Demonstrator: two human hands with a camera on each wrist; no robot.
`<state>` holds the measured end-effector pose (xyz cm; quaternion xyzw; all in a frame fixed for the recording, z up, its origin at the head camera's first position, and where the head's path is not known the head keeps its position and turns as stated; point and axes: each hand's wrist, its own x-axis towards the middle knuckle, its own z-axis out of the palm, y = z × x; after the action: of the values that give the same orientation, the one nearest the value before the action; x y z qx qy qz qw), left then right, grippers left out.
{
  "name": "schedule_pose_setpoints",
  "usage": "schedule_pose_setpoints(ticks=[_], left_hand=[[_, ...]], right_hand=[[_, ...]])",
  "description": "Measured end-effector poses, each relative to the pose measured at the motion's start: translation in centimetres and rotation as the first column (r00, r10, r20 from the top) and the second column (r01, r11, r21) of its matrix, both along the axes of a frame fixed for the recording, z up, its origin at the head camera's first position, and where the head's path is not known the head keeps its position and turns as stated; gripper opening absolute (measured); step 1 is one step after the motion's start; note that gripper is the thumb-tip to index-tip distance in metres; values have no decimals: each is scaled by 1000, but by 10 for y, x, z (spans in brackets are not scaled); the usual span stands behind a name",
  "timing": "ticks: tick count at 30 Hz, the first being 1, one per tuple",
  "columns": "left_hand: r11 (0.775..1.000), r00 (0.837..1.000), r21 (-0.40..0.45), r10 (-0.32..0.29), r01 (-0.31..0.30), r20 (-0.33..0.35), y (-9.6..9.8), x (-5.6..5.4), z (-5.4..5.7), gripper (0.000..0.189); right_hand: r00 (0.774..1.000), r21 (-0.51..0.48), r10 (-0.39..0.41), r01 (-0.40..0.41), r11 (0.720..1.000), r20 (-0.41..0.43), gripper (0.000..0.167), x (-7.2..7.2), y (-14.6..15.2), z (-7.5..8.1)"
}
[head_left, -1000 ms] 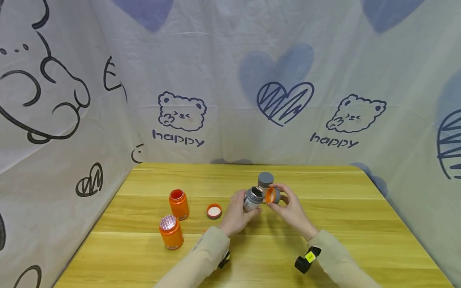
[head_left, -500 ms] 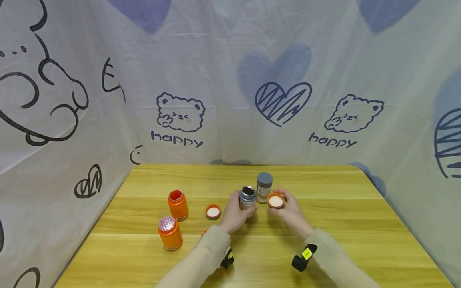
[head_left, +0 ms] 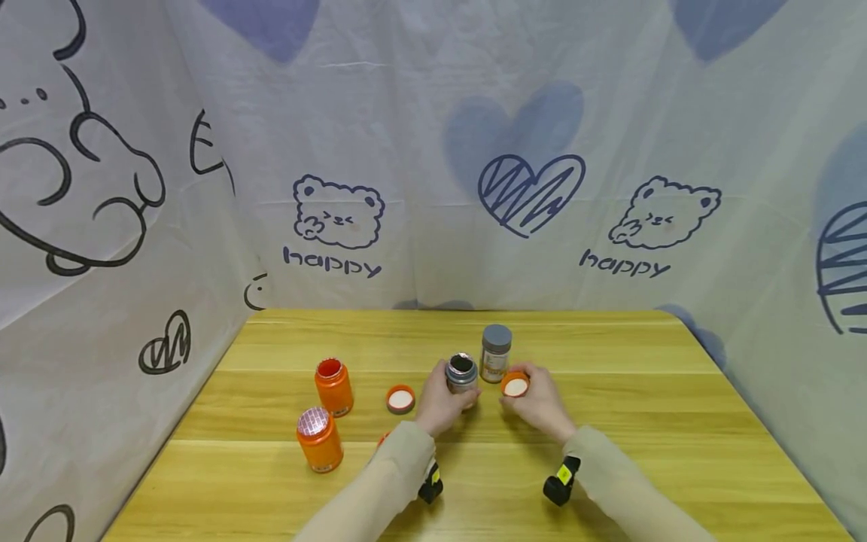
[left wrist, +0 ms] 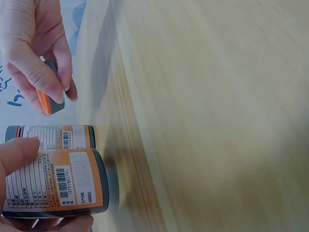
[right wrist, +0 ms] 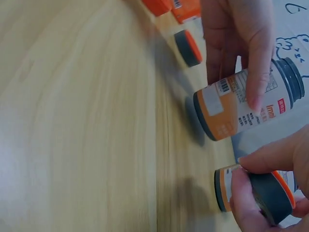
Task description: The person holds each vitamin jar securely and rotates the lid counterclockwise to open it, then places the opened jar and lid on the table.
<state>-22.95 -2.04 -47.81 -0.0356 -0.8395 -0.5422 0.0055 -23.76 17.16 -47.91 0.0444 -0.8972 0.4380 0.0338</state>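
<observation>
So this pale yellow wood-grain table (head_left: pixel 643 406) is mid-job, I'd say. Two bare hands at work: the left hand (head_left: pixel 436 404) has its fingers curled round a jar, while the right hand (head_left: pixel 544 401) pinches a lid by its edge, thumb against fingers.

On to the jars. The near glossy orange cylindrical jar (head_left: pixel 321 446) has no lid, but a pinkish patterned seal covers its mouth, so that one looks unfinished to me. The far bright orange jar (head_left: pixel 334 391) is fully uncovered, red inside. The grey jar with the orange-and-white label (head_left: pixel 461 380) is the one in the left hand, mouth up and uncapped; can't tell if its base touches the wood. Its twin, the grey-lidded jar (head_left: pixel 495 358), stands just beside it, capped.

Lids: the round grey one with orange rim and white liner (head_left: pixel 515 385) is in the right hand, clear of any jar. A matching white-lined lid (head_left: pixel 400 399) lies liner-up on the table, not on a jar yet.
</observation>
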Motion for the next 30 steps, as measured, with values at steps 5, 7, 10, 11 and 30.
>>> schedule_pose_setpoints(ticks=[5, 7, 10, 11, 30], left_hand=[[1000, 1000, -11, 22, -22, 6, 0, -2, -2, 49], [999, 1000, -18, 30, -30, 4, 0, -3, -4, 50], [999, 999, -26, 36, -36, 1, 0, -6, -8, 50], [999, 999, -28, 36, -36, -3, 0, -6, -9, 51], [996, 999, -81, 39, -37, 29, 0, -3, -15, 56]], right_hand=[[1000, 82, 9, -9, 997, 1, 51, -3, 2, -3], [1000, 110, 10, -11, 994, 13, 51, -4, 3, -4], [999, 140, 5, -12, 990, 47, 51, -7, 6, -6], [998, 149, 2, -11, 989, 59, 52, -7, 7, -6], [989, 232, -18, -17, 973, 148, 53, -17, 18, -9]])
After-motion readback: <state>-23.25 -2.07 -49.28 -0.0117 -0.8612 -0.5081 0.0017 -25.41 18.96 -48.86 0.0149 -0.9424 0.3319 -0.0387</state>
